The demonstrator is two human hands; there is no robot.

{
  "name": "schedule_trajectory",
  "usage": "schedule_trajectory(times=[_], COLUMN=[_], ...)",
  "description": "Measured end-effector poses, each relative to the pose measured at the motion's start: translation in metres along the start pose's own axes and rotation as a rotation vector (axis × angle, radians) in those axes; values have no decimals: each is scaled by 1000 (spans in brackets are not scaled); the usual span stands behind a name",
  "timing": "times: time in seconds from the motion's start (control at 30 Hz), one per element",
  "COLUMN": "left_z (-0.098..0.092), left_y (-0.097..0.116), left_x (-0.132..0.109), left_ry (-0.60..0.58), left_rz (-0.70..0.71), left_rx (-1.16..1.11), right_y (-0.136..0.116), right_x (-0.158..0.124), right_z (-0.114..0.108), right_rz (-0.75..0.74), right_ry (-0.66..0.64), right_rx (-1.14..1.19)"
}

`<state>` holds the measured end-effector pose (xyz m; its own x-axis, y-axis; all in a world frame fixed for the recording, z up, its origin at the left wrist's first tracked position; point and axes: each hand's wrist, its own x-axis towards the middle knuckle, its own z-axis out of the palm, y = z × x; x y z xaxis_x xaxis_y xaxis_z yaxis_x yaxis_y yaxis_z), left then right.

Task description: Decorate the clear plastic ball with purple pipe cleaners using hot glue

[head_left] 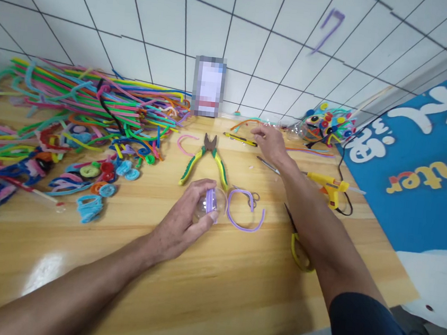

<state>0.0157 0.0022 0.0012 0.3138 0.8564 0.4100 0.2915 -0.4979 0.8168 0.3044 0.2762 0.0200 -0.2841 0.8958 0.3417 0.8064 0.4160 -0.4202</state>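
My left hand (186,214) is closed round a clear plastic ball (222,202) with purple pipe cleaner strips (212,201) across it. Just right of the ball, a bent purple pipe cleaner (243,228) lies on the table by small scissors (255,197). My right hand (271,141) reaches to the back of the table, fingers curled together; what they hold, if anything, is too small to make out. Beside its fingertips lies a yellow utility knife (240,139), and behind it a clear plastic piece (271,123). Green and yellow pliers (208,158) lie open beyond my left hand.
Bundled coloured pipe cleaners (106,102) and coiled pieces (103,189) fill the left side. A phone (208,87) leans on the tiled wall. Under and beside my right arm are a yellow glue gun (327,186) and yellow-handled scissors (300,254). A bag of buttons (327,126) sits back right.
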Motion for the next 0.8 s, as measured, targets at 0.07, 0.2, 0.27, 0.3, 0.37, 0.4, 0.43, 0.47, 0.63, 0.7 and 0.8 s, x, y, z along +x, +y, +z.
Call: schedule_trajectory(times=[0.07,0.2,0.27,0.3,0.37,0.4,0.43,0.47,0.63,0.7,0.8], left_z=[0,0,0,0,0,0,0,0,1,2,2], left_y=[-1,-2,-2,-2,-3,-3,-3,-4,-5,-5,-5], left_x=[0,0,0,0,0,-1,-1,-1,-1,0,0], left_ry=[2,1,-4,-7,-11,-13,-13,-13,-4,0,5], left_rz=[2,-8,-24,-31,-46,-50,-53,-54,-39,-33,-26], left_rx=[0,-4,-9,-14,-25,-28,-30,-30,-25,-28,-21], right_y=[3,0,-6,-9,-16,-19,-21,-23,-32,-38,-52], right_x=[-4,-19,-31,-37,-51,-58,-64,-69,-84,-82,-74], right_z=[-15,-49,-63,-69,-76,-78,-79,-79,-71,-66,-54], right_rz=[43,129,183,206,246,267,289,311,318,280,218], right_ry=[-4,-88,-153,-199,-315,-369,-409,-434,-440,-431,-415], right_rx=[-26,-138,-224,-273,-380,-434,-482,-522,-548,-527,-495])
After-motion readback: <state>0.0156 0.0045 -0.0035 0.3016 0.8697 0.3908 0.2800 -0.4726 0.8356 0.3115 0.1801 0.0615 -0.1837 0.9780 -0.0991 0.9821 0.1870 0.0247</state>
